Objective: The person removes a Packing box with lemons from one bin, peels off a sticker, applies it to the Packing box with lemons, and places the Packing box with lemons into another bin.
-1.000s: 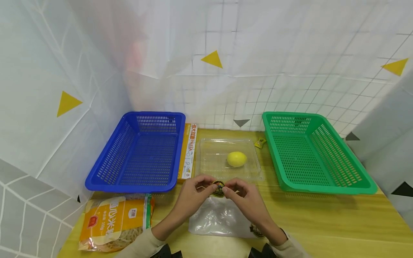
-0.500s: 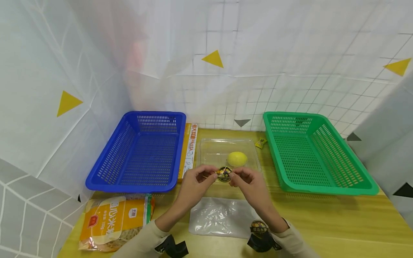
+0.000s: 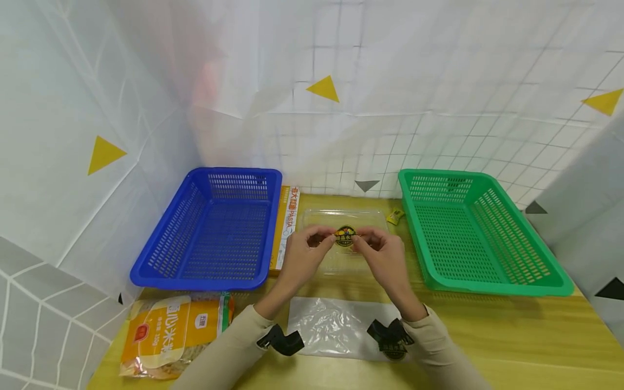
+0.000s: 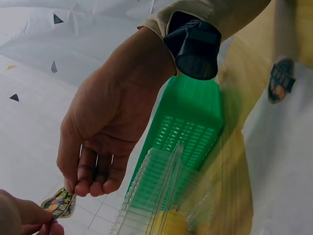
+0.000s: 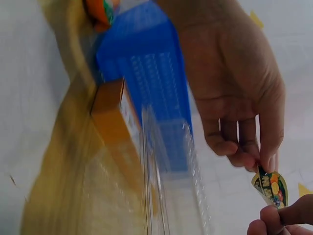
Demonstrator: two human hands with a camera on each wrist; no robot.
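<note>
Above the clear plastic fruit box (image 3: 341,214), both hands hold a small round black-and-gold sticker (image 3: 345,236) with a fruit picture and lettering. My left hand (image 3: 303,261) pinches its left edge between thumb and fingers. At the opposite edge, my right hand (image 3: 390,265) pinches it the same way. The left wrist view shows the right hand beyond the sticker (image 4: 59,203), and the right wrist view shows the left hand gripping the sticker (image 5: 271,188). A yellow lemon (image 4: 172,223) shows through the box there; the hands hide it in the head view.
A blue basket (image 3: 207,283) stands left, a green basket (image 3: 492,287) right. An orange pasta box (image 3: 287,222) lies beside the blue one. Nearer are a bag of rice noodles (image 3: 170,336) and a clear sheet (image 3: 326,325) with another sticker (image 3: 394,351). A yellow wrapped sweet (image 3: 395,216) lies behind.
Both hands have lifted the sticker away from the clear sheet and moved it forward and slightly right, over the plastic box. It now faces up flat between them, and the lemon has become hidden.
</note>
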